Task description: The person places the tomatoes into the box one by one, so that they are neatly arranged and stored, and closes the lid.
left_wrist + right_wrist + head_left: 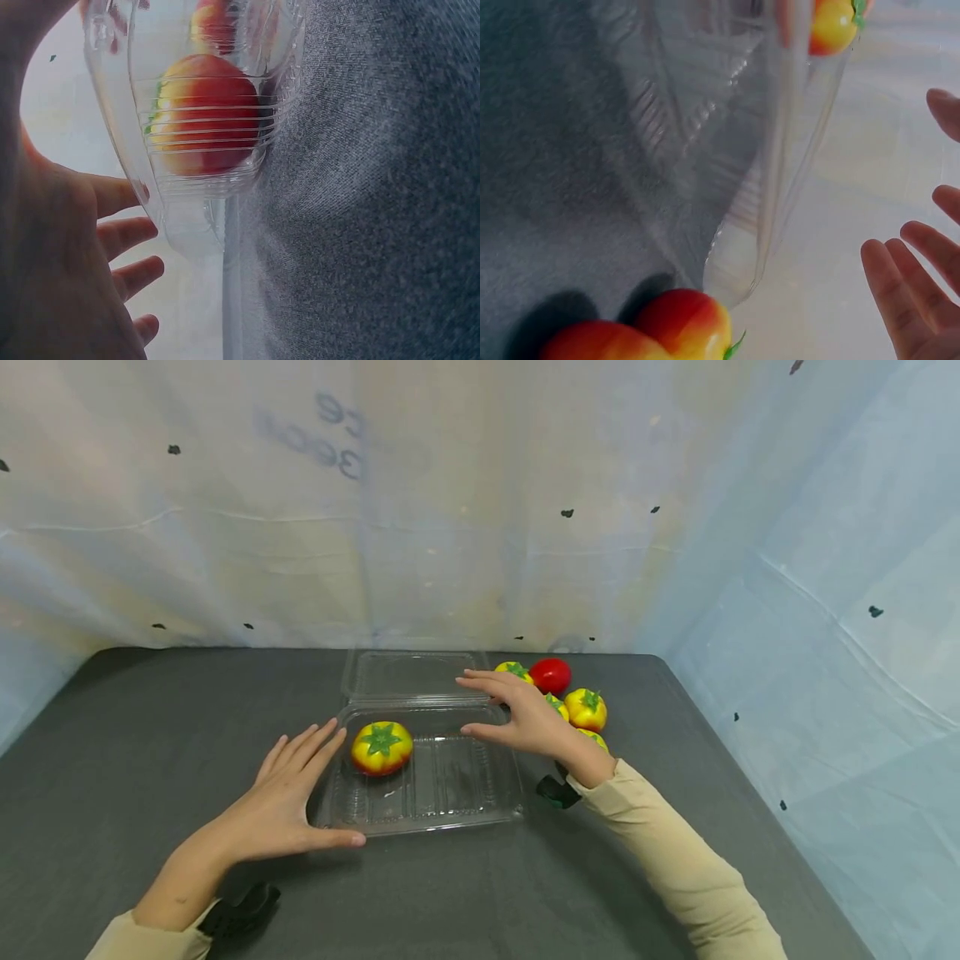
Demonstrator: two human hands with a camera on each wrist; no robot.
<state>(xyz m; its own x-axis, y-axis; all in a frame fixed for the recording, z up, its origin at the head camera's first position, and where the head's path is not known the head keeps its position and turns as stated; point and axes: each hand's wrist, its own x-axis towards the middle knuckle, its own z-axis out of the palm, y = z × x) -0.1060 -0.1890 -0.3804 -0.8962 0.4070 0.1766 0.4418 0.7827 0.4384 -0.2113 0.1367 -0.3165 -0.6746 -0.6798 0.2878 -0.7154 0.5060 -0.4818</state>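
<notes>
A clear plastic clamshell box (457, 777) lies with its lid (412, 677) folded back behind it. In its left part sits one yellow-and-red fruit (381, 748) with a green leafy top, also seen through the ribbed wall in the left wrist view. My left hand (277, 806) is spread at the box's left side, thumb by the front left corner; its fingers reach the rim or come close, contact is unclear. Over the box's right back side hovers my right hand (528, 718), fingers extended, nothing held. In the right wrist view, this hand (919, 292) is apart from the box.
Right of the box, several similar fruits (585, 709) and a plain red one (551, 677) are grouped, partly hidden behind my right hand. A dark grey cloth (187, 718) covers the table. Pale sheeting (465, 568) hangs behind and along the right side.
</notes>
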